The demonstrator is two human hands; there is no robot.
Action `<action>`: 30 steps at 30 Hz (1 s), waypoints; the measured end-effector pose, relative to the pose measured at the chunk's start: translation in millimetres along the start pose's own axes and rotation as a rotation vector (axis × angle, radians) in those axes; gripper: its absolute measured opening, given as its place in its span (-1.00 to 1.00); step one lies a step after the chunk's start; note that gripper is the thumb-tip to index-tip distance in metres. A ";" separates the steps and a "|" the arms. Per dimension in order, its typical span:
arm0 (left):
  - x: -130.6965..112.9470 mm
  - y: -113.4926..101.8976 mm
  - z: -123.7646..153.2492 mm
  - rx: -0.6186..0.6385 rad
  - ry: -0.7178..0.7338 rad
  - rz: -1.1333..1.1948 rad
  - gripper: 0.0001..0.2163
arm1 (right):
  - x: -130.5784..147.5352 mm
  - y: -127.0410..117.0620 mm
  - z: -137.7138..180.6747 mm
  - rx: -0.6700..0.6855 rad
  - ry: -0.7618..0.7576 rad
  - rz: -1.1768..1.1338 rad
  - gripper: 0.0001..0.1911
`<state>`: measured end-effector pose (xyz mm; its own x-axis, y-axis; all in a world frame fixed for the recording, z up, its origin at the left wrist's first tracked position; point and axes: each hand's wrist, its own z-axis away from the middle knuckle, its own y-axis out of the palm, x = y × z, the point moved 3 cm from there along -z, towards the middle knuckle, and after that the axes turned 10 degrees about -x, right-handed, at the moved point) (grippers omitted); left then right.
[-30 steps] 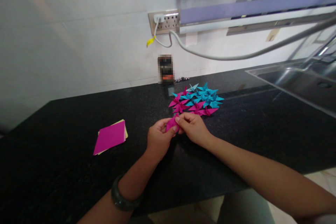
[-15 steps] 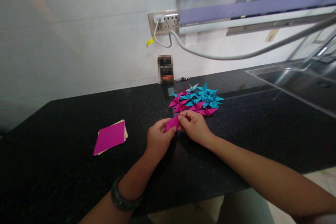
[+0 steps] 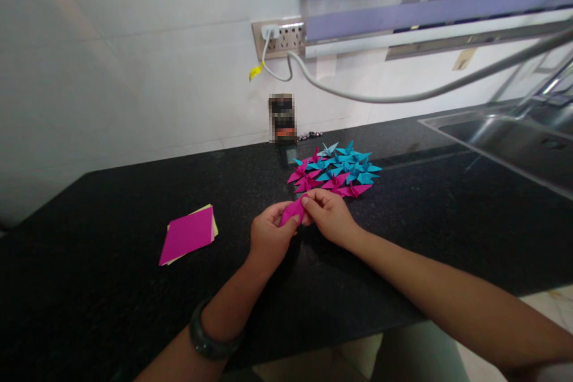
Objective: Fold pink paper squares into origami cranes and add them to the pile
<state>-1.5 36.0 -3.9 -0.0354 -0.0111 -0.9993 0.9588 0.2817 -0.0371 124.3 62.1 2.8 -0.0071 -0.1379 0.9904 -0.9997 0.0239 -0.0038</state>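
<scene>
Pinched between both hands is a small folded piece of pink origami paper point(image 3: 292, 210). My left hand point(image 3: 271, 236) grips its lower left part, thumb on top. My right hand point(image 3: 333, 215) pinches its upper right end between thumb and finger; the fingers beneath are partly hidden. Just beyond the hands lies a cluster of folded paper cranes: pink cranes point(image 3: 355, 190) at the near and left side, blue cranes point(image 3: 353, 161) to the right, and a pale blue crane point(image 3: 329, 149) at the back. Left of my left hand rests a stack of square paper point(image 3: 188, 234), pink on top with yellowish edges showing.
The black countertop point(image 3: 120, 203) runs along a white wall. A blurred-out dark object point(image 3: 282, 119) stands against it beside a small beaded strand point(image 3: 310, 135). Above are a socket panel point(image 3: 286, 39) and a grey cable point(image 3: 358, 97). A metal sink point(image 3: 505, 149) is at the right.
Almost nothing differs. Both hands keep hold of the pink paper in the same place, with only a tiny shift of the fingers at its upper end.
</scene>
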 end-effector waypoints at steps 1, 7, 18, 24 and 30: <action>0.2 -0.1 -0.2 -0.001 0.006 -0.003 -0.70 | -0.5 0.0 -0.2 0.010 0.012 -0.016 -0.81; 2.0 -1.4 -1.1 -0.010 0.094 -0.126 -0.71 | -0.4 4.8 2.2 0.078 0.086 -0.115 -0.80; 6.1 -2.2 1.2 0.015 0.307 -0.285 -0.74 | -1.5 6.4 4.6 0.007 0.237 -0.137 -0.81; 3.5 -2.3 0.7 0.006 0.319 -0.307 -0.73 | -3.0 5.3 5.3 -0.017 0.223 -0.173 -0.84; -0.3 -1.1 -0.2 -0.015 0.162 -0.162 -0.70 | -4.2 4.7 4.3 -0.002 0.178 -0.179 -0.79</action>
<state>-2.6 35.8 -3.6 -0.2349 0.0966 -0.9672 0.9325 0.3033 -0.1962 119.6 58.6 -2.0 0.1744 0.0360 0.9840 -0.9846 0.0168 0.1739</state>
